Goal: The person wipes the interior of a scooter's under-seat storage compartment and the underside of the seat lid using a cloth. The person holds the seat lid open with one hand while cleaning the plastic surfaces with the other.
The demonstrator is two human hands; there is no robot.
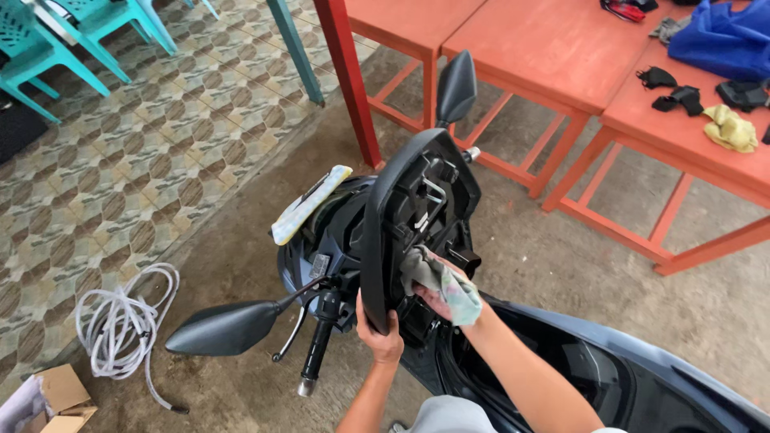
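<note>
A dark scooter stands below me with its seat (pixel 417 200) lifted upright, the black plastic underside facing me. My left hand (pixel 378 335) grips the lower edge of the raised seat. My right hand (pixel 437 301) presses a crumpled grey-green rag (pixel 443 282) against the seat's underside. The open storage well (pixel 553 361) lies under my right forearm. The left mirror (pixel 228 327) and handlebar grip (pixel 314 357) stick out toward me, and the other mirror (pixel 457 87) rises behind the seat.
Red-orange tables (pixel 561 56) stand behind the scooter, carrying a blue bag (pixel 726 40), black straps and a yellow cloth (pixel 731 128). A coiled white hose (pixel 124 325) and cardboard box (pixel 60 397) lie on the floor at left. Teal chairs (pixel 48 36) stand on the tiled area. A yellowish pad (pixel 309 204) rests on the scooter's front.
</note>
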